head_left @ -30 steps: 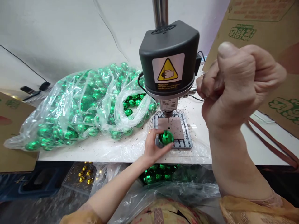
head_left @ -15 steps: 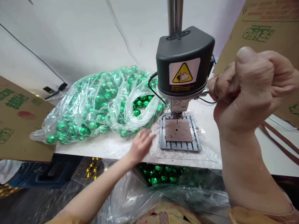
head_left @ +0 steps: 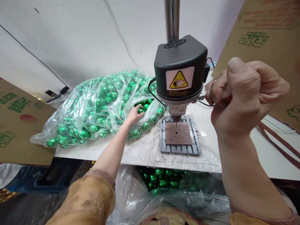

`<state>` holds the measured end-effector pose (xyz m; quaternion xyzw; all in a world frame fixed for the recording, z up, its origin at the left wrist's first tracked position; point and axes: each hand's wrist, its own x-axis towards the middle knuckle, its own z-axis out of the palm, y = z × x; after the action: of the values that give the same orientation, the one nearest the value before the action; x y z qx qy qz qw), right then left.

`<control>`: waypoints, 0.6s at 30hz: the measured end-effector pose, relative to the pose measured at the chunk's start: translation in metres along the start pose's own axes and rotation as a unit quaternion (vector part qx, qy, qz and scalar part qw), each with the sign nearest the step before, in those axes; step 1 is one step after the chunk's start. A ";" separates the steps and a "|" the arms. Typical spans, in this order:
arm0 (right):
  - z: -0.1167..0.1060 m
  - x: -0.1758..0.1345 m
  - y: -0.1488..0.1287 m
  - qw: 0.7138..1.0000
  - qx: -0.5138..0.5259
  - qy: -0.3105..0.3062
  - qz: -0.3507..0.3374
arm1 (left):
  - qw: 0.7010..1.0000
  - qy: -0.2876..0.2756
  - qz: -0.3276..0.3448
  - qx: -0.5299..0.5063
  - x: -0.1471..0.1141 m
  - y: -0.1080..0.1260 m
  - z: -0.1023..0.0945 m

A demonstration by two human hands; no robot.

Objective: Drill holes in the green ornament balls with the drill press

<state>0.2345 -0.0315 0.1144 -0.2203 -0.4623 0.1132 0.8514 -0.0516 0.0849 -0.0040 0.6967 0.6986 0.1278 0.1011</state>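
Observation:
My left hand [head_left: 135,115] reaches into the mouth of a clear plastic bag [head_left: 112,120] full of shiny green faceted balls. Its thumb and fingers close around one green ball [head_left: 140,109] at the opening. To the right, my right hand [head_left: 246,90] is curled in a fist around the lever of a black bench drill press [head_left: 180,59]; most of the lever is hidden by the fingers. Beneath the drill bit [head_left: 177,124], a brown square board [head_left: 179,137] with a small hole lies on the slotted metal base [head_left: 181,150]. Dark shavings are scattered around it.
Below the table edge, another clear plastic bag [head_left: 145,203] holds green balls [head_left: 161,178]. Cardboard boxes stand left [head_left: 23,125] and right [head_left: 267,56]. A brown strap [head_left: 278,143] lies on the white table [head_left: 209,148] at right. A blue container [head_left: 44,176] sits low at left.
My left hand has moved up and forward from beside the base into the bag's opening and taken hold of a green ball. My right hand stays on the lever.

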 end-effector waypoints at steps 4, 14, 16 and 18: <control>-0.002 0.000 0.002 1.000 0.022 -0.018 -0.011 | 0.922 0.056 0.086 -0.372 -0.030 0.013 -0.002; -0.002 -0.002 0.001 0.999 0.044 -0.022 -0.013 | 0.633 -0.125 -0.042 -0.763 -0.115 0.082 0.033; -0.003 -0.001 -0.001 0.998 0.044 -0.031 -0.012 | 0.632 -0.121 -0.058 -0.763 -0.116 0.087 0.043; -0.004 -0.002 -0.003 0.998 0.037 -0.045 -0.009 | 0.639 -0.108 -0.057 -0.759 -0.115 0.091 0.051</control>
<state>0.2368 -0.0356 0.1125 -0.1786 -0.4978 0.1322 0.8383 0.0523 -0.0281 -0.0279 0.3424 0.3788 0.5311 0.6761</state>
